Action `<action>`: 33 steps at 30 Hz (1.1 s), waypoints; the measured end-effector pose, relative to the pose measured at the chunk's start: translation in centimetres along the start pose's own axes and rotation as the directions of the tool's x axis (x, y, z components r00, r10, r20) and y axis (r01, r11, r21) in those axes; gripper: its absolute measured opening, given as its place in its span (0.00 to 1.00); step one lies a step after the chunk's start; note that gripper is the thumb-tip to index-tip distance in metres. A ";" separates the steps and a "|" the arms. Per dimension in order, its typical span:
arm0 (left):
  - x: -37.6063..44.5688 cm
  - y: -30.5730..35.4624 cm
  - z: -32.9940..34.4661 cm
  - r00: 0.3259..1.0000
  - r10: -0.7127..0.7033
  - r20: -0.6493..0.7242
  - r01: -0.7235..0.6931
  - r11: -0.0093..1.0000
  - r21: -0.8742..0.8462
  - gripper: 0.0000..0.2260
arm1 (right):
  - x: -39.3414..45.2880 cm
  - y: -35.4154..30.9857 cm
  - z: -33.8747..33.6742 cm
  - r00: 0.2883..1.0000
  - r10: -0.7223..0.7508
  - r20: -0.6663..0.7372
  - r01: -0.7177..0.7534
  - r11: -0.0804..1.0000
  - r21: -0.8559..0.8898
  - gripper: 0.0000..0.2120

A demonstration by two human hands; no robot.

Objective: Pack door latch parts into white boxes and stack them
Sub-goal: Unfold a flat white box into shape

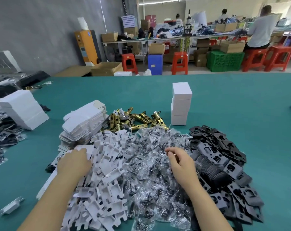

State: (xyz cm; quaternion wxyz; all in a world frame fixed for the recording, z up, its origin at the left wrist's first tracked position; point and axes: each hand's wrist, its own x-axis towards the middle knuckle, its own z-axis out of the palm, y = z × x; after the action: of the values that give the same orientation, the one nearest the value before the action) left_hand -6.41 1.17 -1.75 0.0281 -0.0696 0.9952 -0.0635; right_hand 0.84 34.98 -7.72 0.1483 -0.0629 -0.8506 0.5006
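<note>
Under left hand point(74, 162) fingers point(84, 153): flat white box point(87, 150).

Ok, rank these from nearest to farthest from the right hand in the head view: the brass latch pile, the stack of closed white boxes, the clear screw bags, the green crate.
1. Clear screw bags: directly under the right hand.
2. Brass latch pile: beyond the bags, up and left.
3. Stack of closed white boxes: just behind the latches, straight ahead.
4. Green crate: on the floor past the table.

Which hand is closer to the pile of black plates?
Right. The right hand is over the clear bags beside the black plates; the left hand is across the white inserts.
</note>
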 end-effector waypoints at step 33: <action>-6.2 9.2 -10.2 0.592 0.209 -0.778 -0.539 0.820 -0.190 0.14 | 0.1 0.0 -0.1 1.000 0.021 0.016 -0.021 0.999 0.038 0.08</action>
State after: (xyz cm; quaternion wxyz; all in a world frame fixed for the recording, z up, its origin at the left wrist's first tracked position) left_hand -2.17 12.37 7.47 -0.3712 0.1737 0.9028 0.1302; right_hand 0.81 35.14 -7.68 0.1374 -0.0649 -0.8413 0.5187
